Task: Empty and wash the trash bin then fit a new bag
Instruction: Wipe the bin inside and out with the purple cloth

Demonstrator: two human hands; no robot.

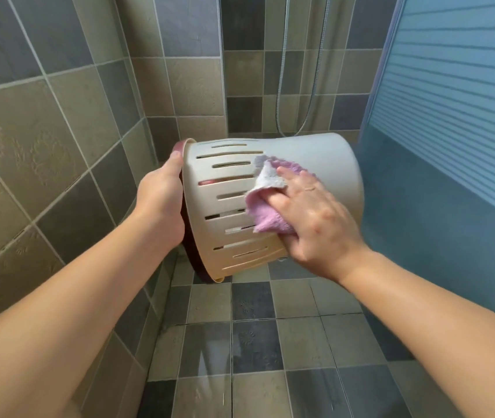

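A cream plastic trash bin (315,164) with slotted sides and a dark red rim is held on its side in the air, its mouth turned left and its base to the right. My left hand (161,203) grips the rim at the bin's mouth. Pressed flat against the bin's outer wall is a pink cloth (266,200), held under the fingers of my right hand (312,215). The inside of the bin is hidden from view.
I stand in a tiled shower corner with wet grey and beige floor tiles (255,342). A tiled wall (44,131) runs along the left. A metal shower hose (282,70) hangs at the back. A blue frosted panel (451,131) closes the right side.
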